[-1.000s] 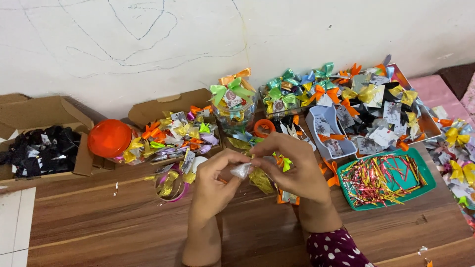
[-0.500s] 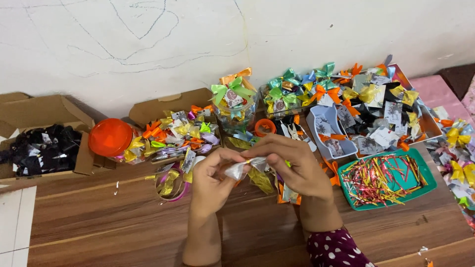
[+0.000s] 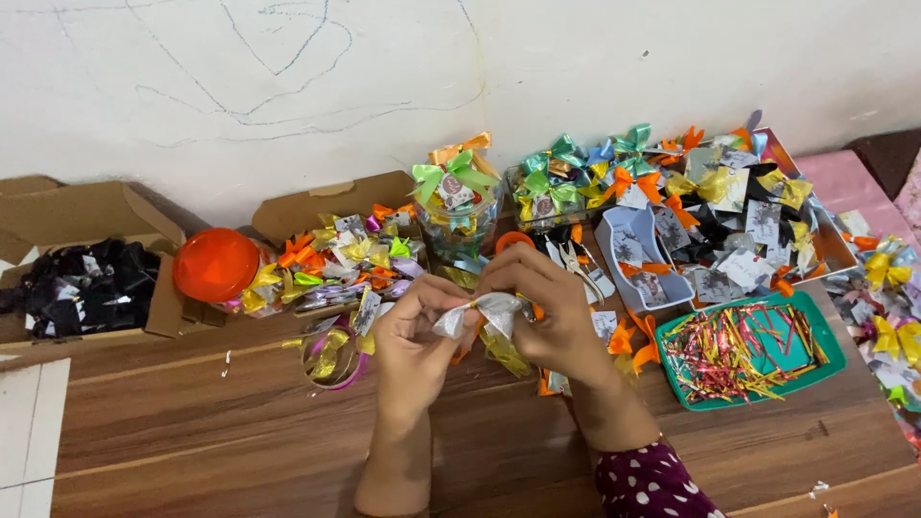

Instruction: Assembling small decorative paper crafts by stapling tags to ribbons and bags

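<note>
My left hand (image 3: 414, 338) and my right hand (image 3: 549, 309) meet above the wooden table (image 3: 240, 422). Between their fingertips they pinch a small silver ribbon bow (image 3: 484, 315) with a thin twist tie across its middle. Both hands grip it, one on each side. Just behind the hands lie loose coloured ribbon bows (image 3: 350, 259), and a yellow bow (image 3: 504, 353) lies under them.
A green tray (image 3: 815, 369) with shiny twist ties sits at the right. A clear jar (image 3: 459, 216) of bows and an orange lid (image 3: 215, 265) stand behind. Cardboard boxes (image 3: 67, 225) hold black bows at the left, and a box (image 3: 815, 221) of mixed bows is at the far right.
The hands have kept working the silver bow in place, fingers shifting slightly around it. Nothing else moved.
</note>
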